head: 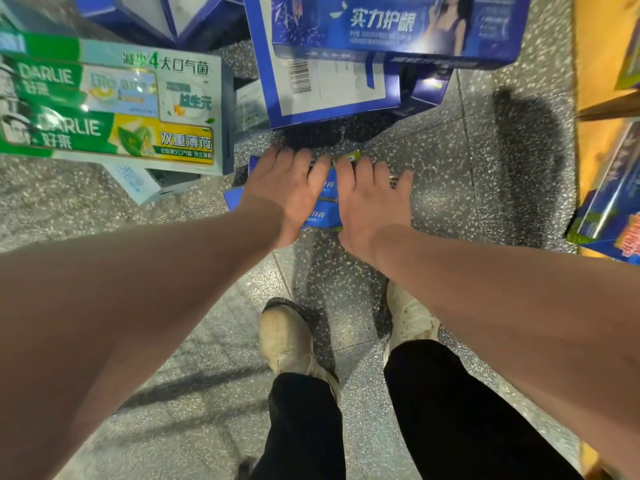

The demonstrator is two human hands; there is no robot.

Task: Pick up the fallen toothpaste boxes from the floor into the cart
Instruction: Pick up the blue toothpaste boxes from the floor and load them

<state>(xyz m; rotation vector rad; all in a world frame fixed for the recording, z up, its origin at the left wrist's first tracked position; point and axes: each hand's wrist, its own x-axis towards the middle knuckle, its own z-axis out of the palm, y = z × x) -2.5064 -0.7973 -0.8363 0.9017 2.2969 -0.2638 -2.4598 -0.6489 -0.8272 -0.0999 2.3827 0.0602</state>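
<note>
A small stack of blue toothpaste boxes point(323, 210) lies on the speckled floor just ahead of my feet. Both of my hands cover most of it. My left hand point(284, 188) lies over the left part, fingers curled down over the far edge. My right hand point(372, 199) lies over the right part, fingers bent over the far edge the same way. A green-yellow box end point(351, 155) peeks out past my right fingertips. No cart is in view.
A large green Darlie pack point(110, 105) lies at the left. Big blue boxes point(332, 84) are piled close behind the stack. A yellow shelf point(602, 57) with more blue packs point(609, 216) stands at the right. My shoes point(287, 337) are below on the floor.
</note>
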